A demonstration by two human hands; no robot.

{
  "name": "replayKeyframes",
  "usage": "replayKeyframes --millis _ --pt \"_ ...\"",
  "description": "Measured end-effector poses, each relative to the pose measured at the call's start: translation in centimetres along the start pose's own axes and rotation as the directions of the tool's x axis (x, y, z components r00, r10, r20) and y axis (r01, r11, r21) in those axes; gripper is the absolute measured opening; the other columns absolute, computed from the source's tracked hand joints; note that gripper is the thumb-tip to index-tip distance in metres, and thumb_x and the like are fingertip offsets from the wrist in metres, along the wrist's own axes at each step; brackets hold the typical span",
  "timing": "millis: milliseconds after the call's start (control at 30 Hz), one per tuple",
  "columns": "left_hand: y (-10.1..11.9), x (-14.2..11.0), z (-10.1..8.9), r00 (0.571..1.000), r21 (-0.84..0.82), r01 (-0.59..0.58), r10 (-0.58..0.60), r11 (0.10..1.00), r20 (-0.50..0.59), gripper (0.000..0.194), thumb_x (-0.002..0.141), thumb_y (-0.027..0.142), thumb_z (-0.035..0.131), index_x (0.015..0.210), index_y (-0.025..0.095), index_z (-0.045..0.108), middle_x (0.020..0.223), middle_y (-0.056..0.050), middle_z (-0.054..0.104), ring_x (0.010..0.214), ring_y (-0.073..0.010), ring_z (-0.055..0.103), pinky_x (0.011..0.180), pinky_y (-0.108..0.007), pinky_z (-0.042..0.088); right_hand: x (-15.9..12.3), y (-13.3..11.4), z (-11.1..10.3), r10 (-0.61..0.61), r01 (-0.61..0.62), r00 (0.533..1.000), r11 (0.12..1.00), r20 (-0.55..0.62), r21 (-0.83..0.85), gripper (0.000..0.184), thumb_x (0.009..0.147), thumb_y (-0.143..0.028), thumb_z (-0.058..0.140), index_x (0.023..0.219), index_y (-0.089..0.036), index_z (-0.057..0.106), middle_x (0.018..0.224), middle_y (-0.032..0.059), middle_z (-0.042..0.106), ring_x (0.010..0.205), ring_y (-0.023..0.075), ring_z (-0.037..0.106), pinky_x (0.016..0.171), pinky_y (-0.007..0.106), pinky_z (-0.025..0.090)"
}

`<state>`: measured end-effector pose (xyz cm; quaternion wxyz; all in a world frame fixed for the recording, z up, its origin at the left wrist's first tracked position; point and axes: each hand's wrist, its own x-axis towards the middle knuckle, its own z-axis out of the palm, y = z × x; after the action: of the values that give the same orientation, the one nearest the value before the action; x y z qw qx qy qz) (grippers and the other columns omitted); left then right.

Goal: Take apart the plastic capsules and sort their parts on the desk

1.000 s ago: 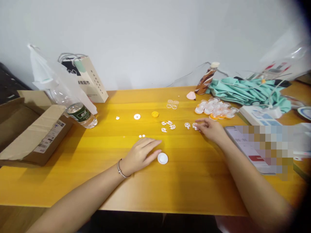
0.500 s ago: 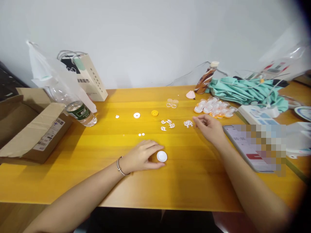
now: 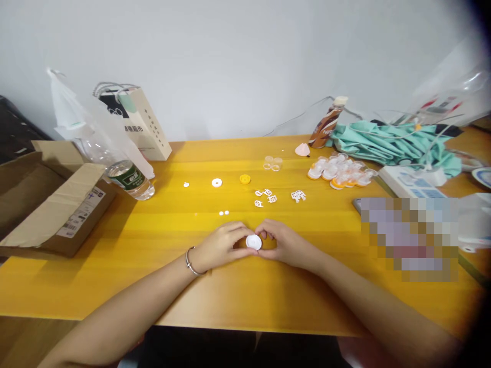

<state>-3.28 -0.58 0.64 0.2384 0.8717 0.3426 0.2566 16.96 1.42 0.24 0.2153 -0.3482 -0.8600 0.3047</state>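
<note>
A small round white plastic cap, seen from above as a shallow dish, is between my two hands near the table's front. My left hand, with a bracelet at its wrist, grips the left side of it between thumb and fingers. At the cap's right rim, the thumb and curled fingers of my right hand close on it. Beyond the hands lie two tiny white discs, several white openwork pieces, a small pile of similar white pieces, a yellow disc and a white ring.
Clear plastic rings and a heap of white-and-orange capsules lie farther back. An open cardboard box and a water bottle stand left. To the right are a drink bottle, green cloth and a partly blurred phone.
My right hand has come from beside the pile of white openwork pieces to the cap's right rim. The cap has shifted slightly left; my left hand has stayed almost still.
</note>
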Motion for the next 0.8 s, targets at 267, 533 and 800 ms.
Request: replayKeyframes --millis 267,533,800 --pt "0.0 0.3 -0.5 0.980 -0.073 0.077 -0.089 0.994 -0.179 0.026 0.077 0.034 0.062 0.097 0.017 0.059 0.087 -0.004 0.062 0.079 -0.0143 0.057 0.075 -0.028 0.046 -0.1 0.3 0.1 -0.010 0.009 1.000 1.000 -0.017 -0.027 0.012 0.069 -0.021 0.061 0.077 -0.019 0.052 0.073 -0.0002 0.053 0.066 0.0126 0.049 0.062 0.024 0.038" --pt "-5.3 4.7 -4.1 0.938 0.284 0.263 -0.175 0.922 -0.299 0.027 0.082 0.027 0.054 0.106 0.014 0.056 0.096 -0.008 0.062 0.088 -0.0170 0.058 0.082 -0.028 0.043 0.0 0.2 -0.1 -0.009 0.009 1.000 1.000 -0.014 -0.028 0.015 0.069 -0.021 0.062 0.081 -0.019 0.055 0.074 0.0002 0.053 0.067 0.0128 0.050 0.062 0.024 0.039" --pt "-8.0 9.5 -5.3 0.925 0.459 0.379 -0.316 0.803 -0.209 0.011 0.079 0.023 0.053 0.084 0.016 0.060 0.079 -0.007 0.065 0.074 -0.0192 0.060 0.067 -0.026 0.042 -0.1 0.1 -0.3 -0.012 0.012 1.000 0.999 0.000 -0.030 0.015 0.069 -0.021 0.063 0.082 -0.018 0.054 0.073 0.0003 0.053 0.068 0.0128 0.050 0.063 0.024 0.039"
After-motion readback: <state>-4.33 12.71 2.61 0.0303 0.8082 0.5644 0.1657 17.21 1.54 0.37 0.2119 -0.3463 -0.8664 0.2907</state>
